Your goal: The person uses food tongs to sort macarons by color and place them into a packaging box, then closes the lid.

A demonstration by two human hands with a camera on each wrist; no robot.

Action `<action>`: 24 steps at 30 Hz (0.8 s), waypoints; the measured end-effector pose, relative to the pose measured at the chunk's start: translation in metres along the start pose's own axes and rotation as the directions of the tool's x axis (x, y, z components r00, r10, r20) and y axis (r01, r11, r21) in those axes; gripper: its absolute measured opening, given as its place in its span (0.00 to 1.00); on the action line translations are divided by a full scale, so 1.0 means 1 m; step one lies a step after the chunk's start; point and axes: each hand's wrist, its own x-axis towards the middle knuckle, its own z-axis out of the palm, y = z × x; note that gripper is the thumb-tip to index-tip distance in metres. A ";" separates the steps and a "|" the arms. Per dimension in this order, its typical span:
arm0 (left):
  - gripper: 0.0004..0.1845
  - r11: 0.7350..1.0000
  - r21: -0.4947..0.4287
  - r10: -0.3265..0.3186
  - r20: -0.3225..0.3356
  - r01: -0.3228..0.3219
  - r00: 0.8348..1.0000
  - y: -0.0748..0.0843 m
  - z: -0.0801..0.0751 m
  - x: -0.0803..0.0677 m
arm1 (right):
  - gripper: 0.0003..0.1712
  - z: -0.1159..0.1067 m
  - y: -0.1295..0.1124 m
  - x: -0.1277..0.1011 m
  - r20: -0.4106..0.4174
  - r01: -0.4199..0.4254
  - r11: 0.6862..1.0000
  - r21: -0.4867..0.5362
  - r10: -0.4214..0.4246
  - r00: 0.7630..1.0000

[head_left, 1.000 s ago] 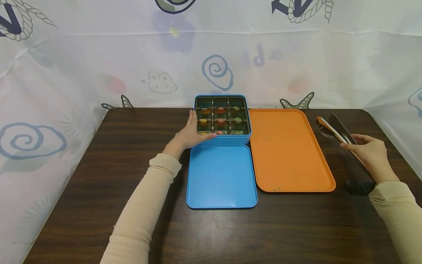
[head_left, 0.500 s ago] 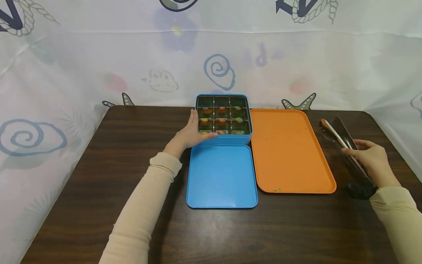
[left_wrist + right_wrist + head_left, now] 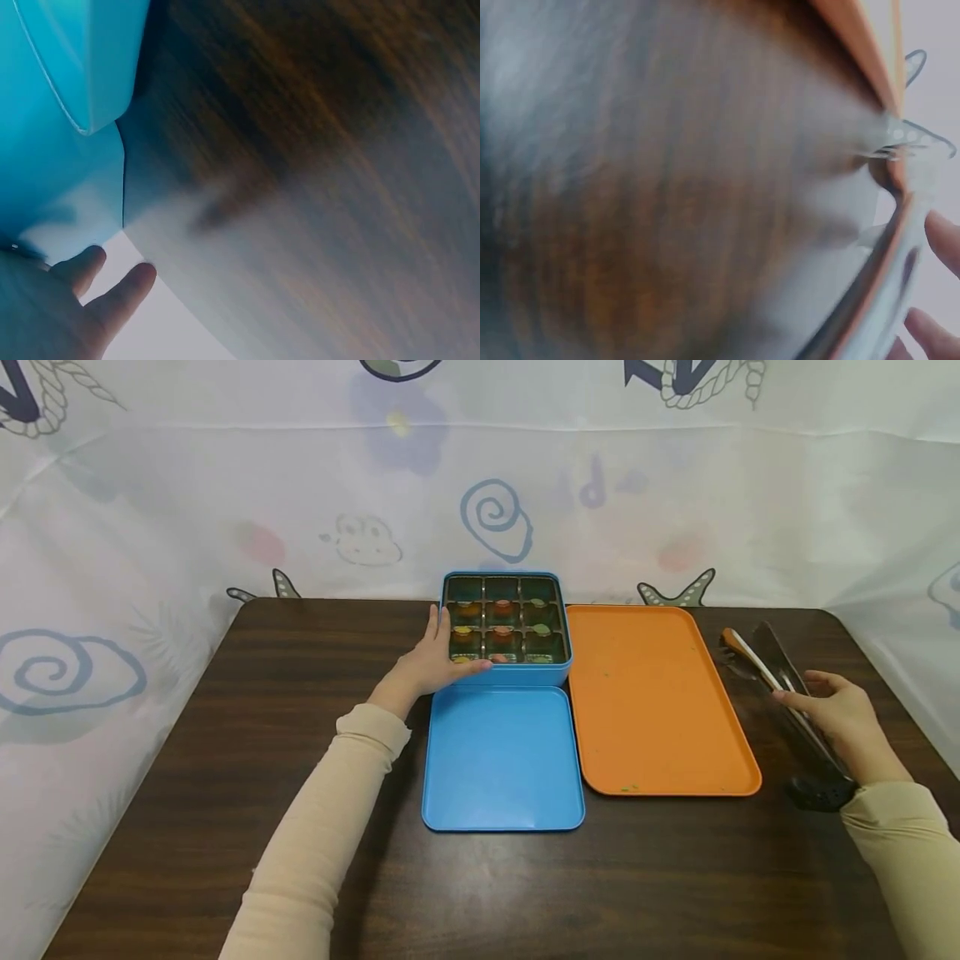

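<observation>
Head view: two hands (image 3: 431, 664), one tongs (image 3: 780, 681)

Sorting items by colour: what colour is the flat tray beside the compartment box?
The tray is plain orange, clearest in the head view.

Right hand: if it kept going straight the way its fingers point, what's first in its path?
The right hand already rests on the tongs; beyond them, leftward, probably the orange tray, though depth is unclear.
</observation>
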 end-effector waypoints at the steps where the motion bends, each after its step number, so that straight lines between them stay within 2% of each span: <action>1: 0.61 1.000 0.007 0.004 -0.001 -0.004 1.000 0.000 0.000 0.000 | 0.49 0.000 -0.003 -0.001 -0.014 0.005 1.000 0.010 -0.005 1.000; 4: 0.61 1.000 0.019 0.006 -0.005 -0.006 1.000 0.001 -0.001 0.000 | 0.47 -0.002 -0.016 -0.007 -0.052 0.032 0.999 0.036 -0.031 0.998; 8: 0.61 0.998 0.061 0.006 -0.003 -0.006 1.000 0.002 -0.003 0.000 | 0.44 0.000 -0.042 -0.020 -0.065 0.116 0.993 0.038 -0.114 0.991; 13: 0.61 0.986 0.166 0.031 -0.010 -0.028 0.999 0.002 -0.009 -0.004 | 0.39 0.012 -0.078 -0.035 -0.060 0.280 0.960 -0.004 -0.280 0.958; 16: 0.61 0.966 0.247 0.084 -0.031 -0.074 0.996 0.003 -0.012 -0.009 | 0.35 0.024 -0.098 -0.046 -0.048 0.367 0.930 -0.030 -0.368 0.928; 19: 0.59 0.936 0.329 0.158 -0.068 -0.128 0.985 0.002 -0.015 -0.017 | 0.32 0.038 -0.116 -0.058 -0.022 0.460 0.886 -0.058 -0.462 0.887; 21: 0.56 0.915 0.374 0.197 -0.089 -0.150 0.976 0.001 -0.017 -0.025 | 0.31 0.049 -0.126 -0.067 0.006 0.522 0.850 -0.068 -0.523 0.852; 24: 0.51 0.895 0.413 0.233 -0.110 -0.169 0.966 0.000 -0.018 -0.040 | 0.29 0.065 -0.140 -0.077 0.081 0.622 0.779 -0.082 -0.617 0.783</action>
